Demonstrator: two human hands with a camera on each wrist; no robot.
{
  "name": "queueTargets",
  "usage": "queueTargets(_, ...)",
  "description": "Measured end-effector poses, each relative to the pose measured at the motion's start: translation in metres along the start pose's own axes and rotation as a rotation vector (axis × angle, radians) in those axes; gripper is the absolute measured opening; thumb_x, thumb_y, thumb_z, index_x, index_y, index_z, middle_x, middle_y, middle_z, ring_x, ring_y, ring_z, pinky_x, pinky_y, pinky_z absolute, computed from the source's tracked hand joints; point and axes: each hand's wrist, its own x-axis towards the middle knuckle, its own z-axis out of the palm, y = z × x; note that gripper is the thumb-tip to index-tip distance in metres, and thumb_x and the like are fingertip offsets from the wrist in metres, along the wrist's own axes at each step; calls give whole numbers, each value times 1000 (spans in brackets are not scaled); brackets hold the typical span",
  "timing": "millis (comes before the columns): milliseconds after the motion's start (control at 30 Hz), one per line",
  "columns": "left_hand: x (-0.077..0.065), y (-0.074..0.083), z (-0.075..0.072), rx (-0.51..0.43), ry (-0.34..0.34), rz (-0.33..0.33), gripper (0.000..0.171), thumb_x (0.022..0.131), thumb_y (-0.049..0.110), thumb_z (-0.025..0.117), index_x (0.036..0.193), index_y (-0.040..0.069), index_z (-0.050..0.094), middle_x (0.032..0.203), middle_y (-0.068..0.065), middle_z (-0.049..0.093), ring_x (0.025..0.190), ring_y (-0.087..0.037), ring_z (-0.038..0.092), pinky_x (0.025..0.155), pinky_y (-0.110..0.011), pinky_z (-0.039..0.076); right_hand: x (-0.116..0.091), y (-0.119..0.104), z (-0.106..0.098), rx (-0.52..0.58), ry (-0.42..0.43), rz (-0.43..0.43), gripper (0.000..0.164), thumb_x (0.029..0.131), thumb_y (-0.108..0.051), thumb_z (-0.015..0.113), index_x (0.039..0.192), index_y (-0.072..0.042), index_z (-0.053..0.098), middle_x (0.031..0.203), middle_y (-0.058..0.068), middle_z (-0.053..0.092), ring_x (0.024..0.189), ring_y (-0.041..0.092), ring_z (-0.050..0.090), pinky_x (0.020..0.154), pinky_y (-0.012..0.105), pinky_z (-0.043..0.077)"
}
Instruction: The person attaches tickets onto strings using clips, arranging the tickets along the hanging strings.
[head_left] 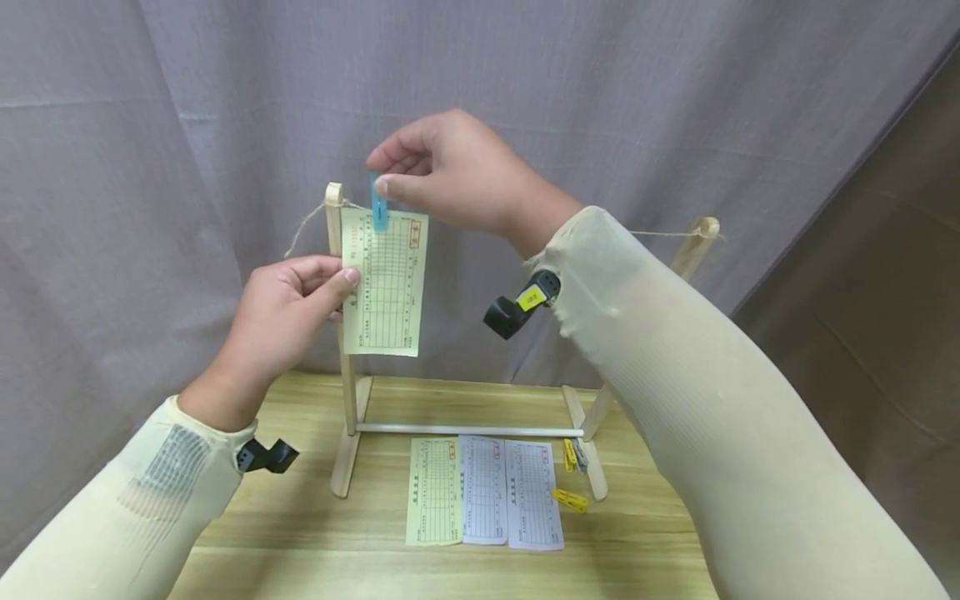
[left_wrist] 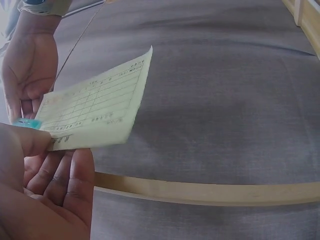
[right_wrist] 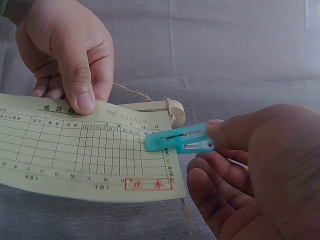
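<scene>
A pale green receipt slip (head_left: 390, 292) hangs upright beside the left post of a wooden stand. My left hand (head_left: 288, 304) pinches its left edge between thumb and fingers; the printed grid shows in the right wrist view. Over the slip's top edge sits a blue clothespin (right_wrist: 180, 137), at the height of the string (right_wrist: 132, 92). The thumb and fingers of my right hand (head_left: 457, 171) hold the clothespin's upper end. Whether the string lies inside the clothespin's bite is hidden by the paper.
On the wooden table lie another green slip (head_left: 435, 492) and two lilac slips (head_left: 483, 492), side by side. Yellow clothespins (head_left: 570, 500) and a grey one (head_left: 581, 456) lie by the stand's right foot (head_left: 588, 450). A grey curtain (head_left: 600, 100) hangs behind.
</scene>
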Motion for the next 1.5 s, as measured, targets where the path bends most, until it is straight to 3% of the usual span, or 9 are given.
queueTargets(533, -1, -1, -2, 3, -7, -10, 40, 108, 49, 75, 125, 15, 85, 106, 5, 86, 82, -11, 78, 80, -21, 63, 0, 4, 2, 1, -22, -22, 39, 107, -30, 79, 144, -18, 77, 130, -9, 82, 114, -1, 75, 103, 21, 60)
queueTargets(900, -8, -8, 7, 53, -75, -12, 39, 108, 52, 74, 119, 16, 85, 111, -4, 87, 88, -15, 78, 77, -24, 63, -4, 7, 2, 4, -29, -43, 39, 106, -33, 80, 143, -19, 78, 126, -11, 83, 113, -3, 74, 101, 20, 59)
queueTargets(1133, -13, -19, 12, 80, -83, -7, 38, 108, 54, 73, 115, 19, 86, 106, -1, 87, 91, -12, 72, 77, -24, 55, -11, 7, 1, 75, -10, -44, 37, 105, -28, 81, 140, -18, 78, 124, -8, 82, 113, 4, 76, 102, 25, 61)
queueTargets(1300, -17, -30, 16, 36, -122, -51, 41, 108, 53, 74, 127, 18, 85, 117, 1, 87, 103, -6, 79, 82, -21, 61, -20, 8, -4, 86, 40, -31, 37, 104, -26, 80, 141, -21, 77, 126, -8, 80, 112, 4, 75, 101, 28, 62)
queueTargets(1500, -26, -45, 23, -3, -148, -117, 41, 108, 52, 75, 130, 19, 84, 115, -2, 88, 95, -13, 83, 84, -28, 64, -32, 15, -7, 78, 90, -59, 37, 104, -26, 81, 140, -21, 77, 133, -9, 79, 112, 3, 74, 101, 28, 61)
